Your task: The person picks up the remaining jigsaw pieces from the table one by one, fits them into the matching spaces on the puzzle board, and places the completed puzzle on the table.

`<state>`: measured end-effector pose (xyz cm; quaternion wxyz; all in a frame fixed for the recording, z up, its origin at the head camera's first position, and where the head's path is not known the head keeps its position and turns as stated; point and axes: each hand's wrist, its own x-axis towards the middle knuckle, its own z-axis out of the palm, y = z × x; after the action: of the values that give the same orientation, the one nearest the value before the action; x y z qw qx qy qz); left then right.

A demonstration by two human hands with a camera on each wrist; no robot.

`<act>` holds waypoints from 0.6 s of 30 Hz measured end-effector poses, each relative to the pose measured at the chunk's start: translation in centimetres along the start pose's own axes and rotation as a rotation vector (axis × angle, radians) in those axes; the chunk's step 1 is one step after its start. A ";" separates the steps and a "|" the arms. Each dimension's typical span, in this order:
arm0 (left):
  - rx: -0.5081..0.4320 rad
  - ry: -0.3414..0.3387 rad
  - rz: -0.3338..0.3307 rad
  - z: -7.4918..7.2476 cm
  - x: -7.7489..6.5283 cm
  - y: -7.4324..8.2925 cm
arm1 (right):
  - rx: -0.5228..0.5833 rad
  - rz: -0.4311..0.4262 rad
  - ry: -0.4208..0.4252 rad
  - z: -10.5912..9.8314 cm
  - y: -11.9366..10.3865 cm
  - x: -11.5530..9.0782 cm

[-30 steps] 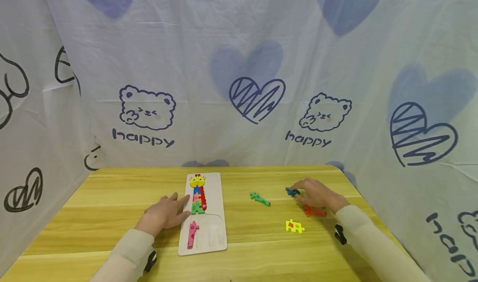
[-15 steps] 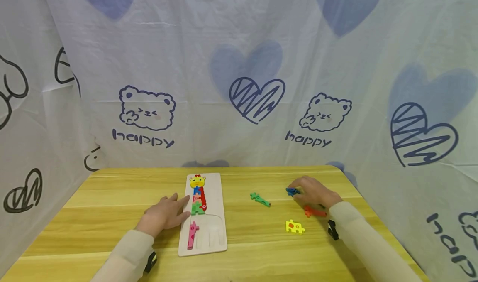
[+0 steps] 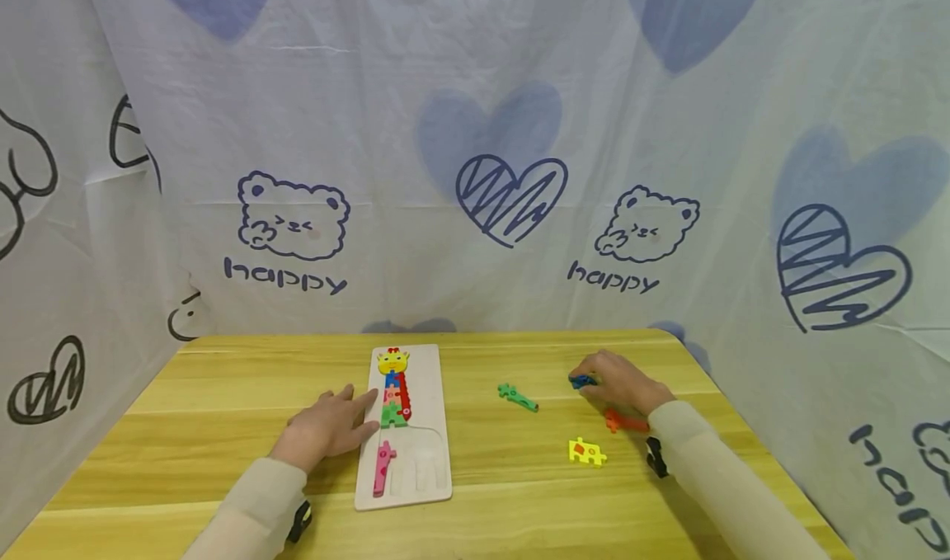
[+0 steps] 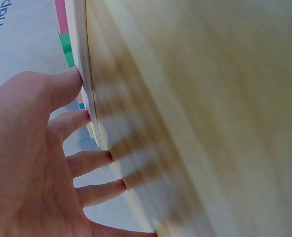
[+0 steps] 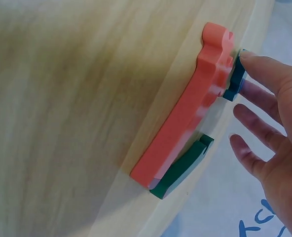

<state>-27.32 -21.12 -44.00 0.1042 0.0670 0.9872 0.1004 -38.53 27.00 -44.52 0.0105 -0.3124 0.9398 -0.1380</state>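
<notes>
My right hand (image 3: 623, 383) pinches a blue puzzle piece (image 3: 580, 382) between thumb and finger at the right of the table. In the right wrist view that piece (image 5: 236, 79) stands on edge, its other side hidden by the fingers. The left hand (image 3: 326, 430) has its fingers spread, with thumb and fingertips on the left edge of a pale wooden puzzle board (image 3: 425, 378). On this board lie a yellow giraffe head (image 3: 393, 361), blue, orange, green and red neck pieces, and a pink leg piece (image 3: 382, 471) lower down.
Loose on the wooden table (image 3: 512, 510) are a green leg piece (image 3: 518, 397), a yellow body piece (image 3: 587, 452) and an orange-red leg piece (image 3: 625, 421), the last just below my right hand. A printed white curtain (image 3: 401, 131) hangs behind the table.
The right hand has shifted slightly left and its fingers have closed on the blue puzzle piece. My left hand and the board have stayed in place.
</notes>
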 end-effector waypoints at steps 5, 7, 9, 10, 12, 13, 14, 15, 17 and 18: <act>0.000 0.002 0.002 0.2 0.1 -0.1 | -0.014 -0.014 0.014 0.2 0.1 0.1; 0.001 0.003 0.003 0.2 0.2 -0.1 | -0.014 -0.010 0.016 0.3 0.1 0.1; 0.001 0.003 0.003 0.3 0.2 -0.1 | -0.002 0.003 0.021 0.4 0.1 0.1; 0.003 0.004 0.004 0.3 0.2 -0.2 | 0.001 0.011 0.023 0.4 0.1 0.1; 0.004 0.004 0.004 0.4 0.2 -0.2 | 0.008 0.033 0.026 0.2 -0.1 0.1; 0.005 0.004 0.004 0.4 0.2 -0.2 | 0.008 0.038 0.029 0.1 -0.2 0.1; 0.006 0.004 0.005 0.4 0.2 -0.2 | 0.008 0.044 0.032 0.0 -0.4 0.2; 0.006 0.004 0.005 0.3 0.2 -0.2 | 0.004 0.049 0.034 -0.1 -0.5 0.3; 0.007 0.003 0.006 0.3 0.2 -0.2 | -0.010 0.040 0.044 -0.3 -0.8 0.5; 0.006 0.002 0.006 0.3 0.2 -0.2 | -0.017 0.028 0.050 -0.3 -1.0 0.6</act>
<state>-27.45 -21.22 -44.40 0.1025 0.0700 0.9875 0.0975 -38.43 25.94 -43.91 -0.0138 -0.2959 0.9451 -0.1379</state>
